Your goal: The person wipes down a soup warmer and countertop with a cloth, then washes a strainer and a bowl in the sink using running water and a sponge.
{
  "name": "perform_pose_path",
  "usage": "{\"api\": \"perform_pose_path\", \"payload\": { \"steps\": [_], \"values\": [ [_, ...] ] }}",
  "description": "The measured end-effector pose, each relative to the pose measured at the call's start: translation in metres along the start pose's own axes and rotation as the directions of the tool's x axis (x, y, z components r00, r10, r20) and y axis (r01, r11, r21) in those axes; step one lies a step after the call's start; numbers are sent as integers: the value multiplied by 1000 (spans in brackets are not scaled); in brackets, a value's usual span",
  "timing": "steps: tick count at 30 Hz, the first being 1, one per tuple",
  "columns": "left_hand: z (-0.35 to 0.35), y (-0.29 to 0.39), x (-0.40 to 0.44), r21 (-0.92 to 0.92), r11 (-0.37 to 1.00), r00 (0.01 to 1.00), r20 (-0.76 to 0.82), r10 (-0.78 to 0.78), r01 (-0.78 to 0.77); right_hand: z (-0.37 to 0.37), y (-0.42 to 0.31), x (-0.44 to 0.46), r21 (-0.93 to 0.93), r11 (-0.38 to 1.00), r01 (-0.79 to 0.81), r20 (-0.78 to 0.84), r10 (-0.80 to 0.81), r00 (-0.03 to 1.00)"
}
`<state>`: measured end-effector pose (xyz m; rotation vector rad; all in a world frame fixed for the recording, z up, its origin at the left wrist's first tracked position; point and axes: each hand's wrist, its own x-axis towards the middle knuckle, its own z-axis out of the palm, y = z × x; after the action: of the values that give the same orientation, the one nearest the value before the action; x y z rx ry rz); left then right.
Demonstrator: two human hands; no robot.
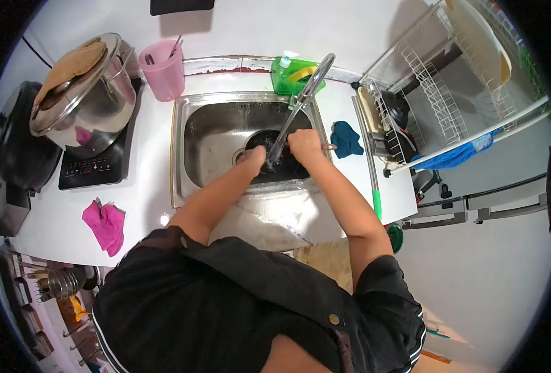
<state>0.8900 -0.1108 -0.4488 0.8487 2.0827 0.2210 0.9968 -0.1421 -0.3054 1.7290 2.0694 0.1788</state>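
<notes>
A black pan (291, 169) lies in the steel sink (216, 133), with water running into it from the tall faucet (316, 81). My right hand (305, 146) is closed at the pan's right side, and a short handle end sticks out past the fist. At the pan's left edge, my left hand (254, 160) has its fingers curled in against the pan. Its fingertips are partly hidden by splashing water. Behind the faucet stands a green caddy (282, 81) with a pump bottle and something yellow. A dark teal cloth (346, 138) rests right of the sink.
Left of the sink are a pink cup (163, 71) with utensils, a large steel pot (95, 93) on an induction cooker (95, 168), and a pink cloth (106, 227). A white dish rack (434, 93) and a green-ended stick (376, 202) are on the right.
</notes>
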Motion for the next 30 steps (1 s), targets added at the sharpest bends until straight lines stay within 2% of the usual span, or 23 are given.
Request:
{"api": "perform_pose_path", "payload": {
  "steps": [1,3,4,6,7,8,10,11,12,13,14,15,16,20,21,22,24,25,26,27,28,29,30],
  "values": [
    [-29,3,-31,-378,922,936,349,54,87,0,-7,0,-67,998,23,-5,-24,1000],
    [-42,5,-50,-639,711,760,607,231,294,16,-21,10,-73,989,131,3,-131,991],
    [-37,7,-47,-582,773,798,577,174,253,13,-29,13,-77,981,177,26,-175,984],
    [-32,9,-41,-524,826,834,536,129,208,8,-33,15,141,968,206,28,-212,977],
    [-15,2,-19,-529,804,792,598,124,273,19,-34,23,257,948,188,-85,-171,982],
    [2,-4,4,-527,780,745,656,121,338,19,-32,31,255,948,189,-90,-172,981],
    [21,-11,25,-529,764,721,682,124,369,15,-24,52,512,837,192,-93,-168,981],
    [23,-14,25,-526,805,718,669,193,274,16,-17,54,612,764,204,-162,-131,978],
    [26,-16,24,-519,836,707,659,257,179,17,-9,58,615,761,205,-162,-133,978],
    [23,-13,17,-555,816,747,610,265,164,17,-2,62,842,533,86,15,-182,983],
    [28,-14,26,-551,817,748,612,256,170,11,1,61,960,264,-94,170,-281,944],
    [32,-15,36,-562,795,722,646,249,228,5,7,61,893,448,48,100,-300,949],
    [43,-16,55,-571,770,693,678,246,285,10,9,63,823,550,145,-48,-187,981],
    [-2,-6,19,-353,899,621,774,125,259,-5,13,57,839,518,167,1,-308,951],
    [11,-10,37,-310,874,539,840,67,373,-9,12,58,828,527,191,9,-353,936],
    [24,-14,50,-308,876,540,839,66,371,-12,10,59,830,525,191,7,-351,936],
    [41,-20,64,-307,940,529,828,187,148,-14,7,59,616,759,211,-63,-219,974],
    [39,-21,62,-309,939,529,828,189,148,-18,9,58,744,643,180,34,-306,952],
    [35,-23,60,-311,950,601,766,230,33,-22,10,58,742,645,182,32,-305,952],
    [32,-22,58,-302,950,662,695,280,-84,-27,8,58,784,620,42,142,-245,959],
    [27,-19,53,-306,948,661,693,286,-89,-31,5,56,806,583,-100,254,-190,948],
    [21,-17,47,-180,948,763,563,317,-261,-39,1,45,871,433,-233,283,-55,957],
    [16,-14,40,-21,917,830,417,371,-399,-35,-1,43,871,435,-230,279,-51,959]
  ]
}}
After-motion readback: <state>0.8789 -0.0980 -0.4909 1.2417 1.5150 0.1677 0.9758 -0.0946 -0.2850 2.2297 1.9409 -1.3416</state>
